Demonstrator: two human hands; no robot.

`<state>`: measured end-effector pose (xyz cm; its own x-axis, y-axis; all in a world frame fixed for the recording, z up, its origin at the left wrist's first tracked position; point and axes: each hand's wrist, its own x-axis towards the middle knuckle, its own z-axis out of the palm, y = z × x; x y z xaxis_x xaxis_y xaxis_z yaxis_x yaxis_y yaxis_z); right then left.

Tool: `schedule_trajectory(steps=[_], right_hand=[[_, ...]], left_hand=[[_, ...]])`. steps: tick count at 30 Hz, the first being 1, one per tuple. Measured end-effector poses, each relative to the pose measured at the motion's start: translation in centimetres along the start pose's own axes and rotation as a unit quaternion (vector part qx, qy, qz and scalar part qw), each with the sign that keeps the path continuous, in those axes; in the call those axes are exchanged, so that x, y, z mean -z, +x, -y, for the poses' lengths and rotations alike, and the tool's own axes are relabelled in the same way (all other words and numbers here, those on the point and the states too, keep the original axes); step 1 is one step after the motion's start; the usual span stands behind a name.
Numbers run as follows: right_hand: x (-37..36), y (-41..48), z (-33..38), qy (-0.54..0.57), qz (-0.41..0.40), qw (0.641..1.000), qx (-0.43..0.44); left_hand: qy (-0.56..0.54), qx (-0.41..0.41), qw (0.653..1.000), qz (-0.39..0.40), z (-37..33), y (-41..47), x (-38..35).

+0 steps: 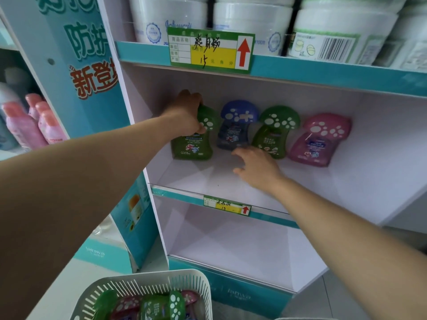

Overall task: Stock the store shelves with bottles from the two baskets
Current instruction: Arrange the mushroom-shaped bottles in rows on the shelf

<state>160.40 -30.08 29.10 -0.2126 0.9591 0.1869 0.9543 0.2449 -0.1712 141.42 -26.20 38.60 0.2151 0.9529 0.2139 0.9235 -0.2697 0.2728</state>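
Observation:
Several mushroom-shaped bottles stand along the back of the middle shelf (208, 181). My left hand (188, 112) is shut on the cap of the leftmost green bottle (193, 144), which rests upright on the shelf. To its right stand a blue bottle (235, 125), a second green bottle (272, 132) and a pink bottle (316, 142). My right hand (256, 165) hovers open over the shelf floor, just in front of the blue bottle, holding nothing. A white slotted basket (147, 285) at the bottom holds more green and pink bottles.
White tubs (251, 21) fill the shelf above, behind a green and yellow price tag (210, 49). The shelf below (231, 248) holds nothing. A teal display panel (87, 65) stands on the left, with pink bottles (25, 125) on a neighbouring shelf beyond it.

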Motion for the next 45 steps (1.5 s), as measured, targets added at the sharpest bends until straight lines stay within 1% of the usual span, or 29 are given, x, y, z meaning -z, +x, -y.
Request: schedule_trajectory(steps=[2,8,13,23,27,30,33,37,40,45], right_hand=[[-0.4,-0.2,-0.6,0.013,0.018,1.0,-0.001],[-0.8,-0.1,-1.3,0.038,0.016,0.999,-0.012],[-1.2,0.1,-2.2,0.033,0.03,0.999,-0.016],[-1.0,0.3,-2.3,0.037,0.024,0.999,-0.021],[-1.2,0.3,-2.3,0.044,0.022,0.999,-0.023],[-1.1,0.2,-2.1,0.046,0.022,0.998,-0.025],[-0.9,0.0,-1.9,0.048,0.025,0.998,-0.028],[-0.8,-0.3,-1.7,0.046,0.029,0.998,-0.034],[-0.7,-0.5,-1.4,0.044,0.03,0.998,-0.038],[-0.2,-1.2,-0.7,0.039,0.026,0.998,-0.048]], left_hand=[[0.035,-0.006,0.999,-0.009,0.0,1.1,-0.3],[0.087,-0.034,0.996,-0.015,-0.1,3.7,-1.5],[0.1,-0.052,0.994,-0.009,0.3,4.9,-2.8],[0.147,-0.067,0.987,-0.023,1.2,5.9,-2.9],[0.178,-0.085,0.979,-0.046,1.1,5.7,-3.2],[0.178,-0.075,0.98,-0.053,1.3,5.3,-3.5],[0.171,-0.061,0.983,-0.036,1.5,4.8,-3.7],[0.16,-0.044,0.986,-0.034,1.6,4.5,-3.9],[0.166,-0.038,0.985,-0.04,1.6,4.0,-3.7],[0.166,-0.038,0.985,-0.022,1.6,2.6,-3.6]])
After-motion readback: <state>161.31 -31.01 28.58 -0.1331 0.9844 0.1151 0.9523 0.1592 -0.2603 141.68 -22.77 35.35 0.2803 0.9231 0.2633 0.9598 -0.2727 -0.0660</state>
